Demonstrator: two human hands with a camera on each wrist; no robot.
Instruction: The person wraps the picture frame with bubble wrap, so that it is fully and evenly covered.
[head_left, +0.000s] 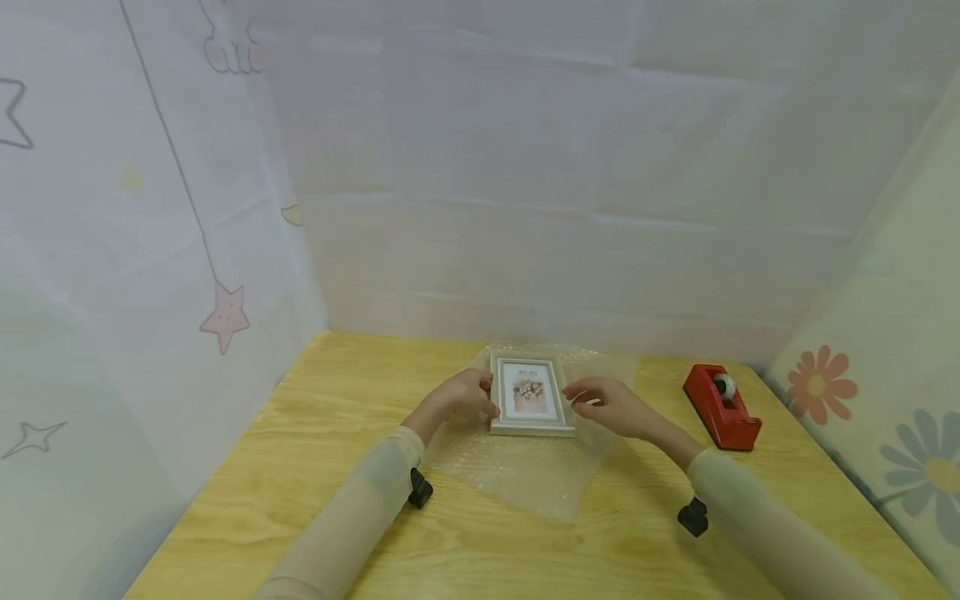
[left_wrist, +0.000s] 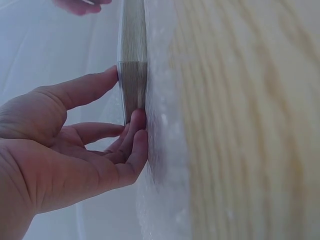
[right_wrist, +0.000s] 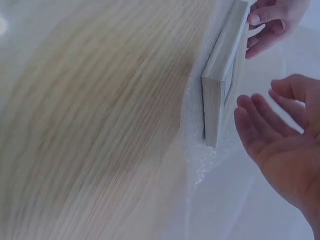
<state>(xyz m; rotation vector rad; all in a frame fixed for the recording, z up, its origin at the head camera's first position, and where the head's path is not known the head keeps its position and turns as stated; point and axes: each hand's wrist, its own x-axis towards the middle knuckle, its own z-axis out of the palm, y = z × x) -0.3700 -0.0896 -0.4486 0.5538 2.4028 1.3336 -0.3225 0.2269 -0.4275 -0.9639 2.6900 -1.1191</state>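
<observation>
Pale wooden table (head_left: 315, 467) (grain visible) between patterned white curtains (head_left: 135, 250).

One frame (head_left: 531, 395) (one tape dispenser (head_left: 722, 406))

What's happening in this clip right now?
A person sits at a wooden table with a small picture frame lying flat on a sheet of bubble wrap. The left hand touches the frame's left edge with thumb and fingers. The right hand hovers open just off the frame's right edge, not touching. A red tape dispenser stands off to the right, untouched.
</observation>
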